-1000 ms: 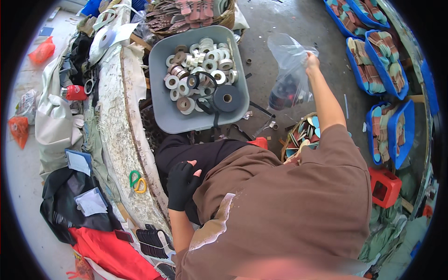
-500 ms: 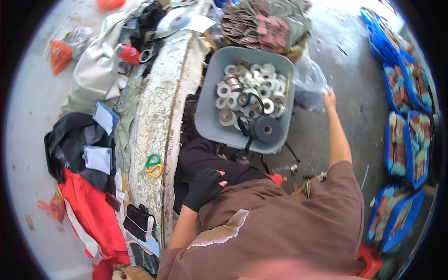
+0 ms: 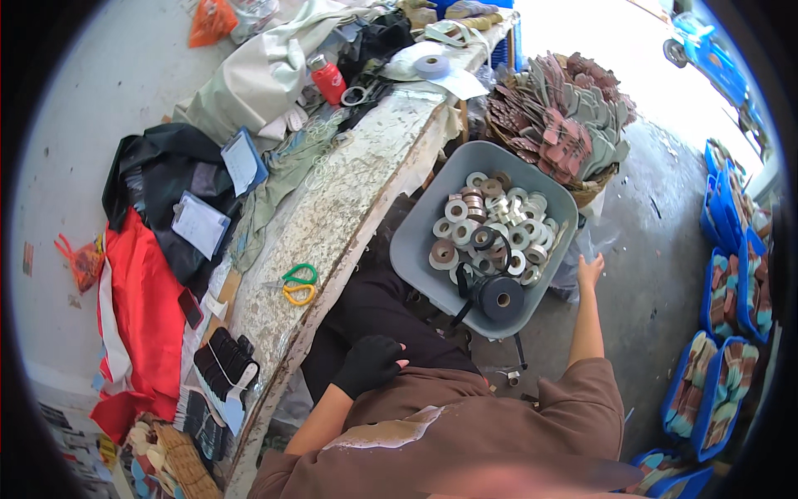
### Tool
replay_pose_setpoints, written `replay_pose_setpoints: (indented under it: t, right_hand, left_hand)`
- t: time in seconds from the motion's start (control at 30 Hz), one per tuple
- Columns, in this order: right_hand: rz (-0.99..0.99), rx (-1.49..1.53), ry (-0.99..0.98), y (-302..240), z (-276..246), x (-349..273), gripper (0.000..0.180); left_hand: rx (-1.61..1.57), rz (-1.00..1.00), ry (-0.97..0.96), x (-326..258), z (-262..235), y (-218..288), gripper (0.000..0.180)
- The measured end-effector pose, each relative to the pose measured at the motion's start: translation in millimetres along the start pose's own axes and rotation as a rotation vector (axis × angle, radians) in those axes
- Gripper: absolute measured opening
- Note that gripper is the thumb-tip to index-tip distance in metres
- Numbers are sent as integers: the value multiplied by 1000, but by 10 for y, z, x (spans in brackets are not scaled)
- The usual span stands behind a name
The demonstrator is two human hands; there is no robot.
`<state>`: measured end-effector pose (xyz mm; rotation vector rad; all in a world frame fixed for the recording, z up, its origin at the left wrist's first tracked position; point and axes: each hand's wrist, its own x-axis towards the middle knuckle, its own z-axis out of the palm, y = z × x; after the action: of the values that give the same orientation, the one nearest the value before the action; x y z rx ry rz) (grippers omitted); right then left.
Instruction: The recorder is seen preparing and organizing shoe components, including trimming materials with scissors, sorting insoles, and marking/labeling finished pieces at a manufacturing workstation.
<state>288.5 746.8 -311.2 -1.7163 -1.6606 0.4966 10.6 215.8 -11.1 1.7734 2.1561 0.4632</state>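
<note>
Clear plastic bag (image 3: 568,283), thin, crumpled: just right of the grey tub (image 3: 416,249), at the bare right hand (image 3: 591,271); fingers slightly parted, any pinch not tellable. Such film probably handles best gathered at its edge, clear of the tub. Left hand (image 3: 371,363), black-gloved: loosely curled at the lap, grip not tellable. Tub, holding tape rolls (image 3: 499,229), crowds the bag's left. Beyond: basket (image 3: 592,191) of cut pieces (image 3: 565,137); blue trays (image 3: 678,428), right; scissors (image 3: 301,286) on workbench (image 3: 357,200), left.

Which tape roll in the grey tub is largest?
The big black tape roll at the near end of the grey tub: clearly wider across than the other rolls, mostly white or brown, heaped beyond it.
</note>
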Motion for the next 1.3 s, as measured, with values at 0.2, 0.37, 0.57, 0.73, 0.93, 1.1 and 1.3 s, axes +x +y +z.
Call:
replay_pose_setpoints:
  t: [0.2, 0.37, 0.57, 0.73, 0.93, 1.1, 1.3]
  right_hand:
    - [-407, 269, -183, -1651, -642, -54, 33]
    - [-420, 591, -643, -2558, -714, -466, 21]
    - [-763, 260, -1061, -3678, -641, -1670, 27]
    - [-956, 183, -1357, -4412, -546, -2571, 27]
    - [-1371, 243, -1602, -5725, -390, -4145, 26]
    - [-1809, 539, -1694, -6460, -354, -5731, 26]
    - [-2101, 517, -1024, -6880, 35, -6559, 56]
  left_hand:
    - [-73, -13, 70, -239, -4, -72, 27]
    - [-84, -79, 218, -558, -262, -245, 27]
    - [-6, -329, 417, -1653, -302, -669, 29]
    - [12, -604, 455, -2367, -480, -861, 29]
    - [276, -748, 863, -3118, -702, -849, 40]
    - [346, -1067, 798, -3628, -961, -967, 86]
    - [318, -1117, 744, -3994, -817, -1281, 99]
